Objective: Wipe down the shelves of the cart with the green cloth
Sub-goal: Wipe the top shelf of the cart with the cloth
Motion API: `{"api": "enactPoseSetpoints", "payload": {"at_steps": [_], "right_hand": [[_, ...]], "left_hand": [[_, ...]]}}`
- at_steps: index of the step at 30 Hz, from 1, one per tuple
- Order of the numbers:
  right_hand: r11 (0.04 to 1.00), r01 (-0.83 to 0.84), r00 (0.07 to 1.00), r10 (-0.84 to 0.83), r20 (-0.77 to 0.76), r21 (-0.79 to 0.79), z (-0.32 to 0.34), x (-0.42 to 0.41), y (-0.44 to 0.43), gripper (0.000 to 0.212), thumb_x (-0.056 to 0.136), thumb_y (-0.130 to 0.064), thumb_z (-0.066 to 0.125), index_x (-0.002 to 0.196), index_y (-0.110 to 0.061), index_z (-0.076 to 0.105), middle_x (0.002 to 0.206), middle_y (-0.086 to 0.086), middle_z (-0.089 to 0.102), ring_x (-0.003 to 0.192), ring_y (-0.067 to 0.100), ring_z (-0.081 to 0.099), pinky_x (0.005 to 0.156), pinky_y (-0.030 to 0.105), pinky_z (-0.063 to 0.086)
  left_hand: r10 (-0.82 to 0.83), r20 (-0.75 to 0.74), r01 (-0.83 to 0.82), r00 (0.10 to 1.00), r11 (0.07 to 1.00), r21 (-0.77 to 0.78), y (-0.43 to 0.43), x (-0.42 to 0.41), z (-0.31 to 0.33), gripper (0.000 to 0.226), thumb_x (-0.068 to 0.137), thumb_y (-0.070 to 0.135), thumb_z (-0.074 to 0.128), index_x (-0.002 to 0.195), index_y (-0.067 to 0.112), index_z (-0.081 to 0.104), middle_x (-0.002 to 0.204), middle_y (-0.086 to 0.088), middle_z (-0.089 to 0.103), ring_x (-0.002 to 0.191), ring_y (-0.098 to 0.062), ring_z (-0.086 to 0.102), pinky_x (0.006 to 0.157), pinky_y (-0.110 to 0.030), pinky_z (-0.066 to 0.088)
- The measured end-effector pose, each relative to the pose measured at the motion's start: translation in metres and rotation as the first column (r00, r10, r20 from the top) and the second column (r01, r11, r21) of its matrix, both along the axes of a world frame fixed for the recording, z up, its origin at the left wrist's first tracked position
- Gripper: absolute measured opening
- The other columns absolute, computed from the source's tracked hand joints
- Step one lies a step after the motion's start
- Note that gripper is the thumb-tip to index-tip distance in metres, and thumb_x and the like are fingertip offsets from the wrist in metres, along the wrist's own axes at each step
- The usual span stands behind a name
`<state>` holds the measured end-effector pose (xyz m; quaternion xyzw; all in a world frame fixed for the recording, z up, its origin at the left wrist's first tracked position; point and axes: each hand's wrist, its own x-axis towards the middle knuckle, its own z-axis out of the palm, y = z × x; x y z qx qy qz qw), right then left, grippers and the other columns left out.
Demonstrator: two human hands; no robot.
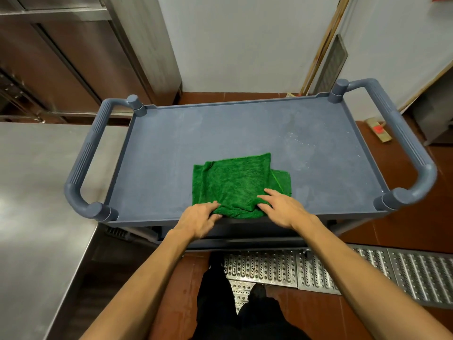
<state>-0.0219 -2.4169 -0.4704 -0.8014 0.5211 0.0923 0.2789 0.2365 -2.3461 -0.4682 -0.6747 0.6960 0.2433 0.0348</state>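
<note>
A: Left side first?
B: Steel worktop [36, 192], then the cart handle [84, 153]. Next the left hand [198, 218] pinches the green cloth [235, 185] at its near edge, thumb under, fingers on top.
A: Cloth where?
B: Folded on the top shelf [171, 148], close to its front rim. Then the right hand [282, 209] rests on it, fingers straight and spread, gripping nothing

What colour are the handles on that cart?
The handles are a dull blue-grey, matching the top shelf. The head view shows it best.
</note>
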Motion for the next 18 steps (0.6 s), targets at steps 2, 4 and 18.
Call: {"api": "enactPoseSetpoints", "payload": {"at_steps": [2, 4, 18], "right_hand": [[0.999, -0.024, 1.000, 0.024, 0.012, -0.022, 0.003, 0.002, -0.002, 0.050, 0.103, -0.047, 0.035, 0.149, -0.029, 0.038, 0.158, -0.001, 0.032, 0.140, 0.025, 0.039, 0.109, 0.043, 0.039], [0.999, -0.025, 0.999, 0.026, 0.035, -0.025, 0.004, 0.002, -0.001, 0.050, 0.103, -0.045, 0.037, 0.151, -0.030, 0.035, 0.154, 0.000, 0.040, 0.138, 0.026, 0.041, 0.106, 0.044, 0.041], [0.995, 0.033, 0.999, -0.033, -0.004, 0.092, 0.000, -0.001, -0.012, 0.034, 0.100, -0.047, 0.043, 0.092, -0.020, 0.063, 0.091, 0.007, 0.064, 0.091, 0.028, 0.059, 0.071, 0.034, 0.045]], "left_hand": [[0.007, 0.000, -0.007, 1.000, 1.000, -0.013, 0.002, 0.000, -0.001, 0.046, 0.100, 0.041, 0.051, 0.140, 0.019, 0.054, 0.143, -0.006, 0.057, 0.130, -0.029, 0.052, 0.100, -0.037, 0.044], [0.004, -0.016, -0.005, 1.000, 0.999, -0.032, 0.001, 0.000, 0.000, 0.036, 0.099, 0.040, 0.052, 0.121, 0.012, 0.062, 0.123, -0.013, 0.067, 0.117, -0.034, 0.058, 0.090, -0.039, 0.048], [0.031, -0.068, -0.029, 0.997, 0.999, 0.039, -0.015, 0.000, 0.008, 0.040, 0.100, 0.049, 0.043, 0.073, 0.021, 0.040, 0.077, -0.008, 0.059, 0.085, -0.035, 0.060, 0.070, -0.040, 0.045]]}}
